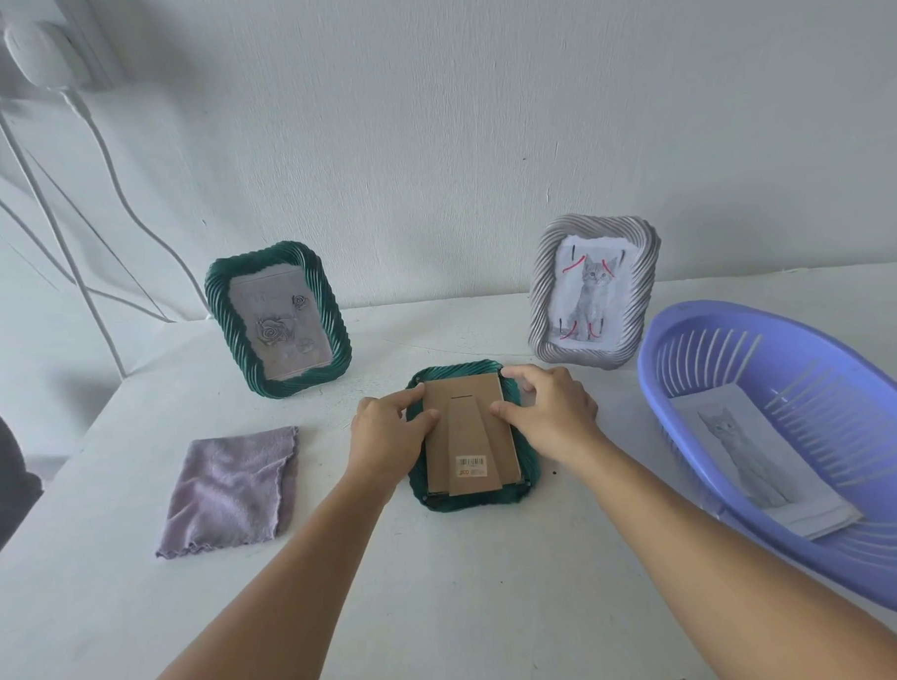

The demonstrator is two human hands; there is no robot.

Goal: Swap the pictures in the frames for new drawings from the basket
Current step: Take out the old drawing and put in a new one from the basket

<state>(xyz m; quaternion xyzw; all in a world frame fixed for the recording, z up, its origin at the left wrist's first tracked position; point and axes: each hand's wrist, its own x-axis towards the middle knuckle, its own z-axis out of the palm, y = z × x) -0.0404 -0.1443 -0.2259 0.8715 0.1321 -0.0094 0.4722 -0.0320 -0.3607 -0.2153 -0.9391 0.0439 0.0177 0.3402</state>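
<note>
Head view shows left hand (384,435) and right hand (552,412), each grip pressing fingertips on the face-down green frame (474,500) at twelve o'clock, likely freeing its cardboard backing (470,421).

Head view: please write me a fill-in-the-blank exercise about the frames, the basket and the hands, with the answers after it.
1. The green frame under both hands lies face ____ on the table.
2. The grey frame holds a picture of a ____.
3. The new drawings lie in a ____ basket.
4. The folded cloth lies beside the ____ hand, opposite the right hand.

Answers: down; cat; purple; left
</note>
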